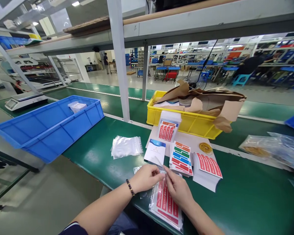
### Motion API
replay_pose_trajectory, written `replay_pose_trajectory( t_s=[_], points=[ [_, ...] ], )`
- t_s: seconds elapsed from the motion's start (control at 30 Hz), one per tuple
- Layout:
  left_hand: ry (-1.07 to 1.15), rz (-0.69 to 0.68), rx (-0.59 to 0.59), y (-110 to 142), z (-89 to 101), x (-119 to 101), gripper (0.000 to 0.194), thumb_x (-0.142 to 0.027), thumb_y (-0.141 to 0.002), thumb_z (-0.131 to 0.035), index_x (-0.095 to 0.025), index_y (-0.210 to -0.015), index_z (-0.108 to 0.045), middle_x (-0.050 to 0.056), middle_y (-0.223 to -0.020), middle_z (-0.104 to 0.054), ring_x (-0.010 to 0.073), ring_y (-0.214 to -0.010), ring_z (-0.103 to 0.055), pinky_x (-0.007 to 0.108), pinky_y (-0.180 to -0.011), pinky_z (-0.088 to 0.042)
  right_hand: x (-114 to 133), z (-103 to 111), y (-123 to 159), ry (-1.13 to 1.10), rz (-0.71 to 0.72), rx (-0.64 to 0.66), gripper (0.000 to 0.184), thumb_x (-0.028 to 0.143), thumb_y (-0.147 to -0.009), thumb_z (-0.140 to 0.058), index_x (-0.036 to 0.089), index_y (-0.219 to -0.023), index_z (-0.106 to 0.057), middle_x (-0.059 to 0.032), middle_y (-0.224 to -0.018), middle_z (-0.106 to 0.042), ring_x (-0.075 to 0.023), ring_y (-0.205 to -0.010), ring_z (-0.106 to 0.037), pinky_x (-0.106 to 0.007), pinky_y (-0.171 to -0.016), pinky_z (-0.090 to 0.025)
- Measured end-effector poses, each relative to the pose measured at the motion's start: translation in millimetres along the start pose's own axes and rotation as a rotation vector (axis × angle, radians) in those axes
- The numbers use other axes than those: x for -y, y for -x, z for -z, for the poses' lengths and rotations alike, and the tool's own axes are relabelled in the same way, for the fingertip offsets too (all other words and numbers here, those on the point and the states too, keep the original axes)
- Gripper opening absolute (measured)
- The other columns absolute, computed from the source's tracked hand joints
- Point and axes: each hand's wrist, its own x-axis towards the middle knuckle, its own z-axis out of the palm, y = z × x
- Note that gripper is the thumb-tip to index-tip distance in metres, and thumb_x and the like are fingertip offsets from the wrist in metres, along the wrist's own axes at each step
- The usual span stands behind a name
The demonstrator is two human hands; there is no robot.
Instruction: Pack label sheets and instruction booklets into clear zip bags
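At the near edge of the green table [247,189], the person's left hand [146,178] and right hand [178,187] both pinch the far end of a clear bag [179,223] with a red label sheet [165,200] inside. Just beyond are a white leaflet [155,151] and multicoloured label sheets [181,157]; a pile of clear bags [126,147] lies farther left.

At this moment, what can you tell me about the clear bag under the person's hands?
The clear bag looks like thin, glossy plastic, wrinkled along its edges. Through it shows a sheet with red strips bearing pale lettering. It lies printed side up at the front edge of the green tabletop. The left hand and right hand appear to pinch its far end, hiding whether it is sealed.
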Motion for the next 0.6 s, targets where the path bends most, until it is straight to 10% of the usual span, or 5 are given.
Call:
replay_pose_trajectory(
  t_s=[0.17, 0.6],
  points=[
    [0.499, 0.212, -0.011, -23.6, -22.4, 10.0, 0.032, -0.039, -0.074, -0.039, -0.013, -0.058, -0.050, -0.001, -0.052, -0.049, 0.0068, -0.041, -0.040, 0.020, -0.040, -0.028, -4.5, -1.6, 3.0, 0.115, 0.179, -0.036, 0.043, 0.014, -0.081, -0.032, 0.016, -0.123, -0.042, -0.0096, -0.093, -0.065, -0.0202, -0.076, -0.062, -0.033, -0.065, -0.050],
    [0.365, 0.056, -0.004, -17.4, -29.7, 15.9, 0.028, -0.035, -0.074, -0.048, -0.013, -0.057, -0.052, -0.001, -0.053, -0.051, 0.0088, -0.053, -0.046, 0.020, -0.053, -0.035, 8.5, 15.7, -3.8, -0.142, -0.065, 0.083, 0.016, 0.022, -0.080, -0.041, 0.019, -0.072, -0.054, -0.0007, -0.065, -0.054, -0.0148, -0.059, -0.050, -0.027, -0.056, -0.040]
  ],
)
